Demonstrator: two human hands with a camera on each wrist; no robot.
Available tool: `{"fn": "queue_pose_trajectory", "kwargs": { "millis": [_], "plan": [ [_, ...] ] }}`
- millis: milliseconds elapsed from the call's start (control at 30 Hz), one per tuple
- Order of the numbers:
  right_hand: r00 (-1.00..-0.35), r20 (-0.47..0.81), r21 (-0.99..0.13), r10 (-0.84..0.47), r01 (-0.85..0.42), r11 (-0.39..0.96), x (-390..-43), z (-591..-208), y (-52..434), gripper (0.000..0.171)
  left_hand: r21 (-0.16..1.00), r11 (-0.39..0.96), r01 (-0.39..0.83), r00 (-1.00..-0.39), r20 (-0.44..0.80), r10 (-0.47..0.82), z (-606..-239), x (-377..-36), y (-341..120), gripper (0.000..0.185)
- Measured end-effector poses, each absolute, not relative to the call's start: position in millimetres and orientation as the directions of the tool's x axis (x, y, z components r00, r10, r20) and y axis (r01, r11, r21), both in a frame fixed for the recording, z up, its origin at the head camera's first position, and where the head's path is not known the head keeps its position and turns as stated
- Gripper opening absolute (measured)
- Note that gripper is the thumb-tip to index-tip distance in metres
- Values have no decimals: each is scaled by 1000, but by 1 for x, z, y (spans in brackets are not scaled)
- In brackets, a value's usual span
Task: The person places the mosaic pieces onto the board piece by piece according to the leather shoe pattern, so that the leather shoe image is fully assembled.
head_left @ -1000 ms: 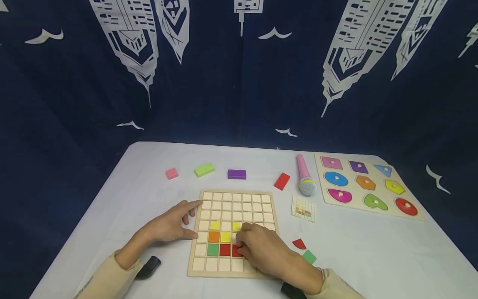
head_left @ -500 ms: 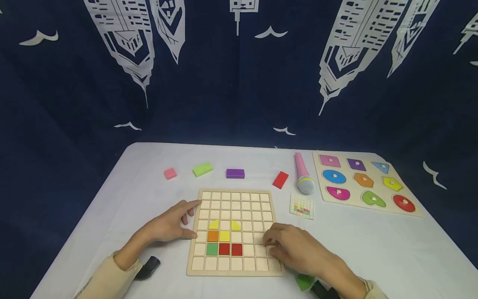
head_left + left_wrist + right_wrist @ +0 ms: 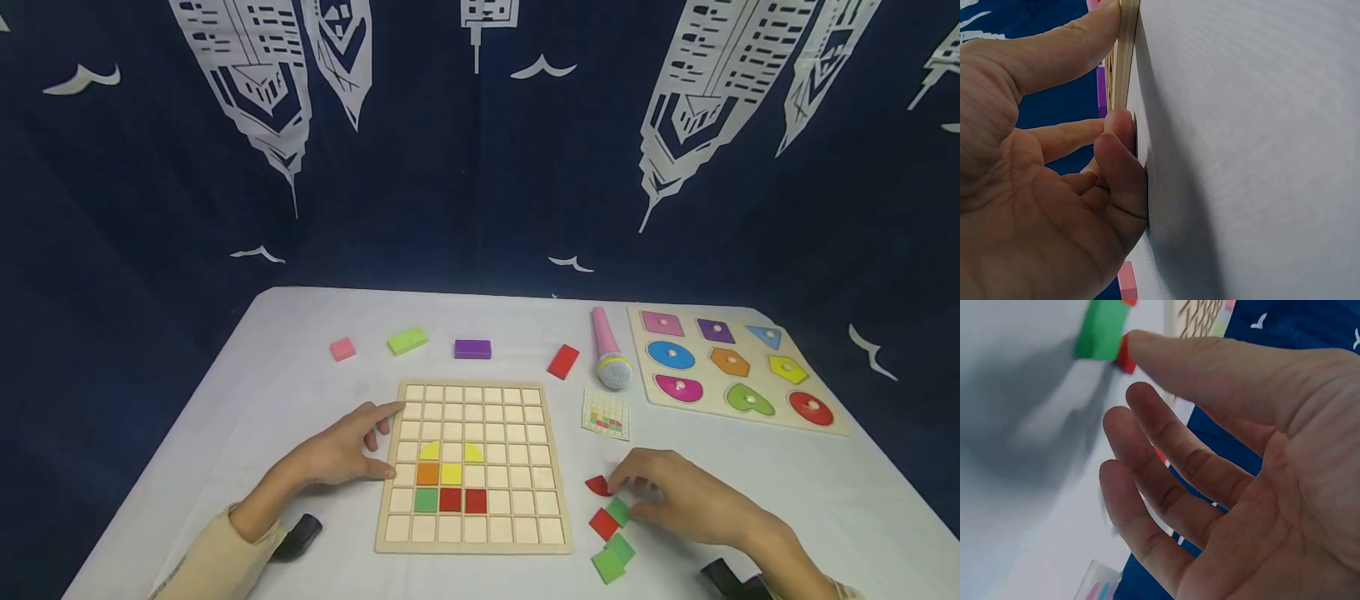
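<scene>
My left hand (image 3: 337,450) rests at the left edge of a wooden grid board (image 3: 495,413), index fingertip and thumb touching its rim. In the left wrist view the thumb (image 3: 1060,53) lies against the board's edge (image 3: 1125,56). Yellow, orange, green and red tiles lie in some of its cells, including a red square tile (image 3: 476,501). My right hand (image 3: 682,492) hovers over the loose tiles right of the board, fingers loosely bent, nothing held. Its index fingertip is right at a red quarter-circle tile (image 3: 597,485); the thumb is near a green tile (image 3: 618,511).
More loose tiles lie nearer me, a red one (image 3: 603,524) and green ones (image 3: 608,565). A pattern card (image 3: 606,414), a pink toy microphone (image 3: 611,354) and a knobbed shape puzzle (image 3: 720,371) stand right. Pink (image 3: 342,348), lime (image 3: 407,340), purple (image 3: 472,349) and red (image 3: 563,362) blocks lie behind the board.
My right hand has moved right, off the red tile in the grid and across to the loose tiles. The left hand has stayed at the board's edge.
</scene>
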State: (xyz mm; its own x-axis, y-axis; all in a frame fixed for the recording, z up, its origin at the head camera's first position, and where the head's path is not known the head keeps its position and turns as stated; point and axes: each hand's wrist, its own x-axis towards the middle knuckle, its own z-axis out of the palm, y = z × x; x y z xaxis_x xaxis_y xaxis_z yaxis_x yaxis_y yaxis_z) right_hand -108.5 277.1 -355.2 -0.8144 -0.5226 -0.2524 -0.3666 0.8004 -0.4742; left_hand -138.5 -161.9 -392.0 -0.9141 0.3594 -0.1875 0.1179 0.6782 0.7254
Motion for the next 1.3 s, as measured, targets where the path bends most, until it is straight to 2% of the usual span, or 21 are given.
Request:
{"fn": "queue_pose_trajectory", "kwargs": {
  "millis": [367, 667, 1067, 1300],
  "plan": [
    [-751, -358, -622, -555, -252, 741, -98, -370, 285, 27, 718, 685, 124, -915, -184, 358, -392, -139, -164, 89],
    [-714, -257, -682, -651, -344, 646, -85, -378, 273, 24, 725, 676, 131, -911, -180, 370, -392, -138, -165, 89],
    [-712, -250, -648, -656, -380, 660, -86, -381, 258, 24, 729, 669, 148, -906, -171, 387, -393, -139, -166, 89],
    [-679, -181, -683, -712, -434, 588, -94, -378, 250, 12, 728, 668, 155, -903, -169, 394, -395, -139, -166, 89]
  ]
}}
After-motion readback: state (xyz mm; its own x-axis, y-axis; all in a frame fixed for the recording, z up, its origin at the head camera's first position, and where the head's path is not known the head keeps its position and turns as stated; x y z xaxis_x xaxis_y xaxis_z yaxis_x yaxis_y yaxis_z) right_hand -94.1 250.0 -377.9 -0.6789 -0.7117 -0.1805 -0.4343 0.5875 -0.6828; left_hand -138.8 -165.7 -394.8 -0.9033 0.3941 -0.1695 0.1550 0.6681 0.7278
